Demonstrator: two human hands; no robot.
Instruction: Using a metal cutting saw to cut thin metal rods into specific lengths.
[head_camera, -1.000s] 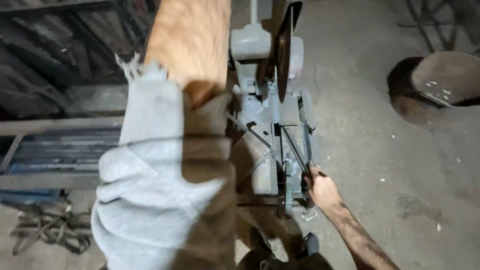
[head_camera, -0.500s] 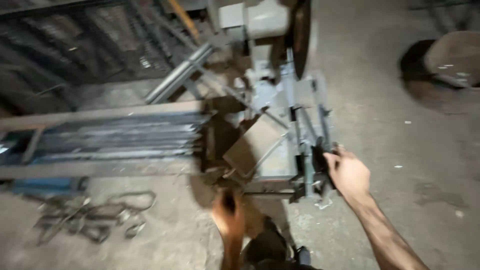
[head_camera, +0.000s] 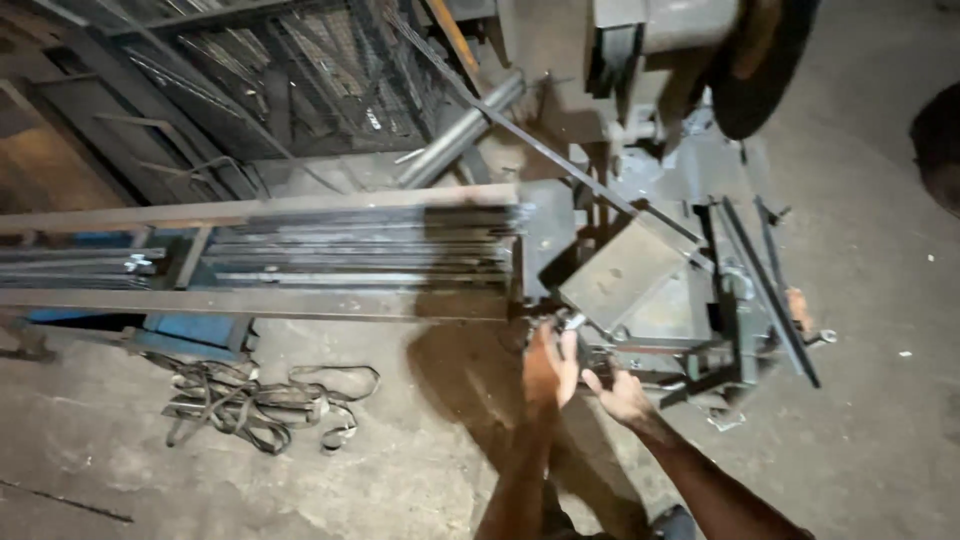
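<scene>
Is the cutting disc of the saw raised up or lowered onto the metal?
Raised. The dark cutting disc sits high above the saw base, well apart from the bundle of metal bars, touching nothing.

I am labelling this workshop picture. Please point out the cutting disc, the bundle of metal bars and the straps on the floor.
Cutting disc (head_camera: 765, 75): head view, on its dark face.
Bundle of metal bars (head_camera: 360, 250): head view, mid-length of the bars.
Straps (head_camera: 250, 405): head view, middle of the tangled pile.

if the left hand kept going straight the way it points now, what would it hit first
Most likely the near end of the bundle of metal bars on the rack: the left hand points up the picture toward it. Depth is unclear, so it might meet the saw's frame first.
</scene>
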